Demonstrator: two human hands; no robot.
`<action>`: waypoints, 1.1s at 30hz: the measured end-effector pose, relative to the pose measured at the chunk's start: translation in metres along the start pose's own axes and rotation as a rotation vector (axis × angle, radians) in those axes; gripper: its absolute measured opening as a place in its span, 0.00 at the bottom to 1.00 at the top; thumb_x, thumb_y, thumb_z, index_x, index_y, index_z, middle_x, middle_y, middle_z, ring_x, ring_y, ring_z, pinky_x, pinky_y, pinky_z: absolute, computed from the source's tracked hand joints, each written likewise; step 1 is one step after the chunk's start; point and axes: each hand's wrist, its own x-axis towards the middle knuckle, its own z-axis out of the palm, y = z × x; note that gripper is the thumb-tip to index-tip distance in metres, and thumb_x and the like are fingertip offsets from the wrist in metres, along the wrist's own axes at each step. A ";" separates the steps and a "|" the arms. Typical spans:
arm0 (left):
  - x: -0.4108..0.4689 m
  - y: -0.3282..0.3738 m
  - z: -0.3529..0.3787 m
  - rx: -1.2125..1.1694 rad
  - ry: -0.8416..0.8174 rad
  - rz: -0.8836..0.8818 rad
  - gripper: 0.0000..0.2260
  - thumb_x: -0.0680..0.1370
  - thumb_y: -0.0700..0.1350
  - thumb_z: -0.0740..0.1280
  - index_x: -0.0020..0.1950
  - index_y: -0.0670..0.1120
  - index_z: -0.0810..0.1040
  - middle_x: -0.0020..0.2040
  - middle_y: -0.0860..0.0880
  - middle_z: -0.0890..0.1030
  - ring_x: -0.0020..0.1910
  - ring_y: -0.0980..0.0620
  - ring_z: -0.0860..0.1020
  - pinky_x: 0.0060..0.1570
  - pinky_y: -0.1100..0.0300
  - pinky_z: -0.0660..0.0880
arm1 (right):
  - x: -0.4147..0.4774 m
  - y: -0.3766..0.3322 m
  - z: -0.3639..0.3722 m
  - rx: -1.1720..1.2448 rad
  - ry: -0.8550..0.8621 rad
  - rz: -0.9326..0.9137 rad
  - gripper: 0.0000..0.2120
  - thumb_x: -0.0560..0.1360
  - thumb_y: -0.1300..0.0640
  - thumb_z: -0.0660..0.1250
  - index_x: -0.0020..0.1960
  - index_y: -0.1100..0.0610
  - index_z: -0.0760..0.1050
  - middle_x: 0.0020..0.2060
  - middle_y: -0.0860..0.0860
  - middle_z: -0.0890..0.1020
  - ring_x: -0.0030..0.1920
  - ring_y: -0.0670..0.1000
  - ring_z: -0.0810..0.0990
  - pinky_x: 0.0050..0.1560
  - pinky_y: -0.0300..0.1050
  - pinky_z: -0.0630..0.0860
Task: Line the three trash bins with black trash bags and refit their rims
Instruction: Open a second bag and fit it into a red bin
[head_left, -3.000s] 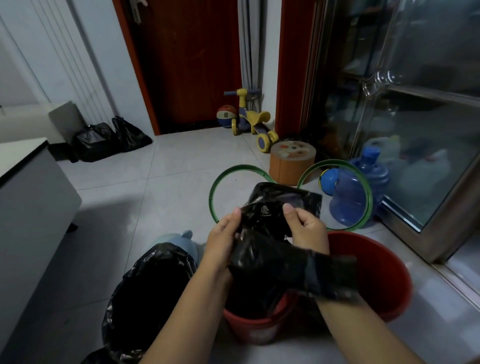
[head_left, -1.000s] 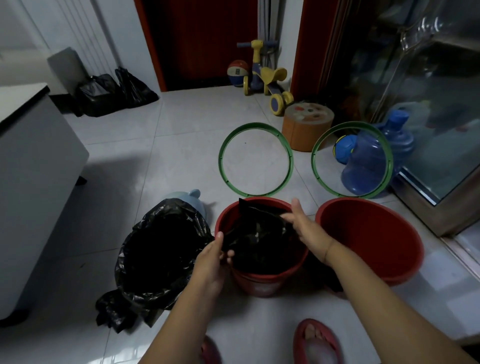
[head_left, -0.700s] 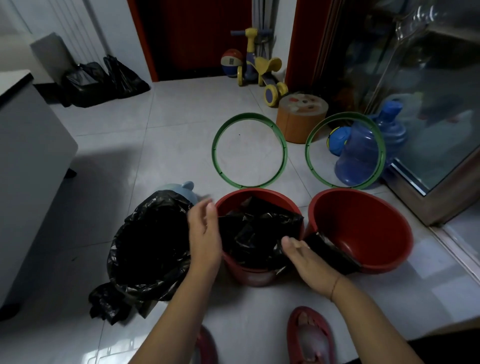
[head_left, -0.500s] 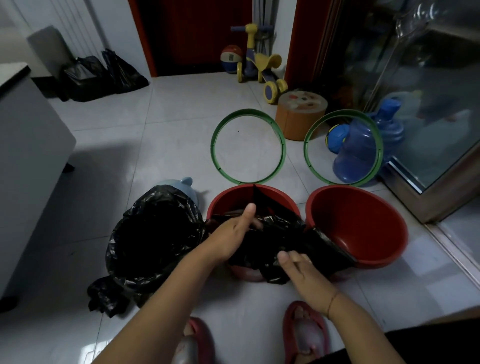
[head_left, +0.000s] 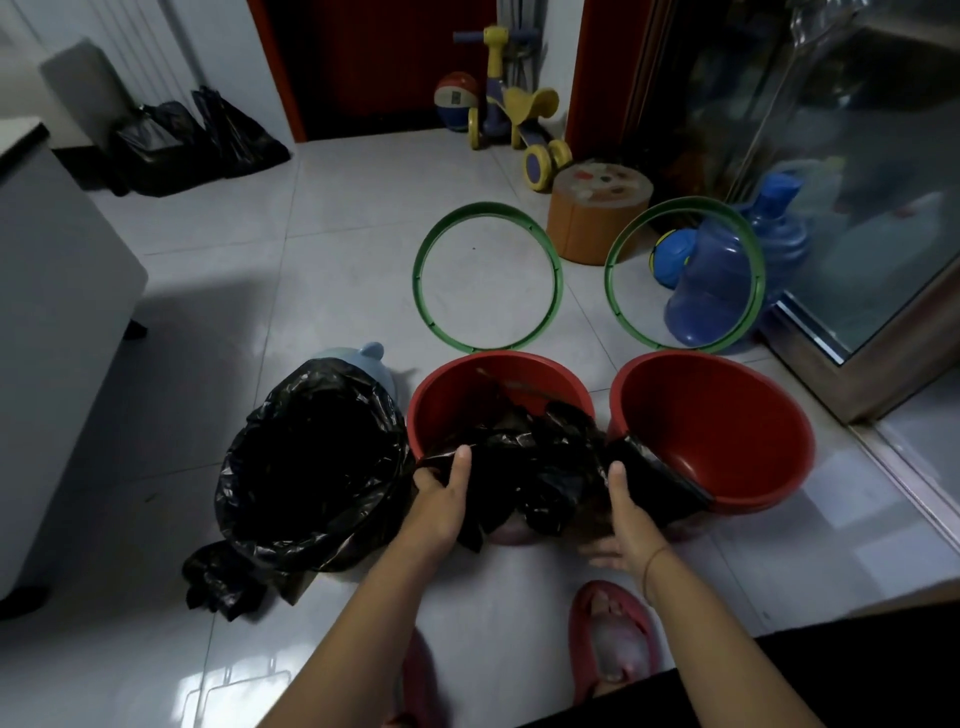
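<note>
**Middle bin, bag half on**

Both hands were down at the near edge of the middle bin (head_left: 498, 400), working the bag (head_left: 540, 467) over its lip; the left hand (head_left: 441, 499) pinched a fold of it, thumb on top, at the near-left edge, probably to stretch the mouth open; the right hand (head_left: 623, 512) was pressed against the near-right side with the thumb up, though I couldn't tell if its fingers gripped anything; most of the bag sat crumpled inside, with one flap lying across onto the right bin (head_left: 727, 415), which was bare; the left bin (head_left: 311, 467) was lined already; two green rims (head_left: 415, 275) (head_left: 608, 260) lay on the floor just behind, handy for later.
</note>
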 end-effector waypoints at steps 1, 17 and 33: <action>-0.001 0.000 0.001 0.001 0.040 0.009 0.35 0.76 0.68 0.52 0.72 0.43 0.59 0.67 0.44 0.71 0.65 0.45 0.70 0.62 0.53 0.66 | -0.003 -0.003 -0.002 -0.067 0.083 -0.068 0.35 0.76 0.33 0.43 0.71 0.54 0.66 0.63 0.57 0.75 0.48 0.58 0.80 0.50 0.52 0.76; -0.014 -0.028 0.005 0.589 -0.215 0.585 0.24 0.76 0.67 0.50 0.57 0.53 0.74 0.47 0.56 0.80 0.50 0.55 0.79 0.49 0.60 0.71 | -0.011 -0.007 0.016 -0.429 -0.101 -0.389 0.24 0.78 0.38 0.48 0.51 0.50 0.78 0.49 0.46 0.79 0.56 0.47 0.76 0.57 0.42 0.68; 0.013 -0.038 0.000 0.597 -0.052 0.050 0.38 0.76 0.68 0.50 0.75 0.41 0.55 0.67 0.38 0.73 0.67 0.40 0.71 0.64 0.51 0.65 | 0.016 0.015 0.006 -0.095 0.007 -0.101 0.41 0.73 0.30 0.46 0.78 0.53 0.45 0.76 0.55 0.58 0.43 0.59 0.84 0.63 0.53 0.73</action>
